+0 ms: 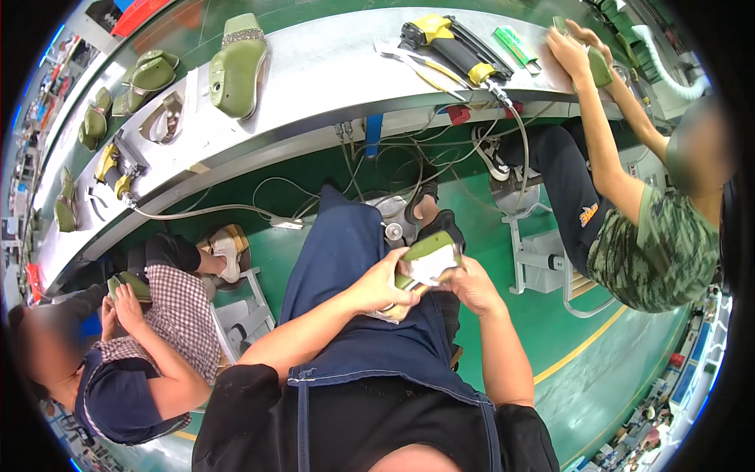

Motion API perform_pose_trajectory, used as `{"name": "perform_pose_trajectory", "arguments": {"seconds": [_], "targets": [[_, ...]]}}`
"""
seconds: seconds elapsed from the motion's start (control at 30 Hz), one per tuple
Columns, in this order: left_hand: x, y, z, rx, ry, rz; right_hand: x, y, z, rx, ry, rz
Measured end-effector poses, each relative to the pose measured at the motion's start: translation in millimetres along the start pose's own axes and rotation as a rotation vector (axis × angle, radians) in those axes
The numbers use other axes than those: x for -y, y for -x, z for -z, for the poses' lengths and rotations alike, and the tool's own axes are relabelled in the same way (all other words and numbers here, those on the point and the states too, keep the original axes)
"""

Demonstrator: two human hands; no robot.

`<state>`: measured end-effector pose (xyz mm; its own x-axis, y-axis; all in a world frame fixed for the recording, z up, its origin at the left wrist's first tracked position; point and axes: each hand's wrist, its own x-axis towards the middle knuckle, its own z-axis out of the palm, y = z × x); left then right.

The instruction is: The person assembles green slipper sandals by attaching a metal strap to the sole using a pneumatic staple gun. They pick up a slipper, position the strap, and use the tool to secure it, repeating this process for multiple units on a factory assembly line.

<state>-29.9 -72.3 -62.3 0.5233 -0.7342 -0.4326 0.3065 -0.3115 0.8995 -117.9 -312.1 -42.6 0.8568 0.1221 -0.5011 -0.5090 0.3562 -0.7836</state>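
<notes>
Over my lap, both hands hold an olive-green shoe last with a pale sole piece [429, 258] on it. My left hand [383, 285] grips its near side, fingers curled around it. My right hand [470, 285] clasps the other side, thumb on the pale piece. A blue denim apron [346, 259] covers my knees beneath them.
A long grey conveyor bench [314, 86] curves across the top, carrying green shoe lasts [236, 67], a yellow-and-black air tool [448, 43] and hoses. One seated person at left holds a green last [130, 285]. Another at right presses a last [598, 63] on the bench. Green floor lies below.
</notes>
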Motion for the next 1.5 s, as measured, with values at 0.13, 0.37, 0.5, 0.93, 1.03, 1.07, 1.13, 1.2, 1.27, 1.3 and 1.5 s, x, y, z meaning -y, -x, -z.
{"name": "perform_pose_trajectory", "arguments": {"seconds": [0.13,0.37,0.5,0.93,1.03,1.07,1.13,1.2,1.27,1.3,1.5], "targets": [[2.7,-8.1,-3.9,-0.051,0.503,0.178,-6.2,-45.0,-16.4,-0.253,0.387,0.215],[32.5,-1.4,3.8,-0.193,0.869,0.338,-26.7,-101.0,-33.8,-0.213,0.518,0.132],[53.2,-12.4,16.3,-0.085,1.000,0.316,-32.1,-120.3,-36.0,-0.295,0.700,0.091],[39.0,-63.7,53.5,-0.315,0.351,-0.123,-24.3,-106.6,-35.6,-0.401,0.351,0.019],[30.1,-67.3,57.8,-0.305,0.219,-0.130,-19.8,-108.0,-44.2,-0.408,0.475,0.163],[32.0,-67.9,58.2,-0.314,0.193,-0.136,-19.1,-111.7,-44.5,-0.377,0.518,0.208],[36.1,-68.2,58.6,-0.335,0.142,-0.149,-15.2,-124.3,-40.8,-0.309,0.606,0.298],[43.9,-58.9,65.1,-0.383,0.030,-0.221,-14.2,-130.2,-37.3,-0.270,0.586,0.237],[55.9,-35.2,75.8,-0.513,-0.131,-0.290,-15.0,-130.8,-35.1,-0.245,0.588,0.210],[62.2,-15.5,83.7,-0.625,-0.248,-0.312,-14.8,-129.2,-36.2,-0.251,0.562,0.205],[164.4,128.4,106.3,-0.980,-0.372,0.186,-23.6,-131.7,-33.8,-0.258,0.456,0.226]]}}
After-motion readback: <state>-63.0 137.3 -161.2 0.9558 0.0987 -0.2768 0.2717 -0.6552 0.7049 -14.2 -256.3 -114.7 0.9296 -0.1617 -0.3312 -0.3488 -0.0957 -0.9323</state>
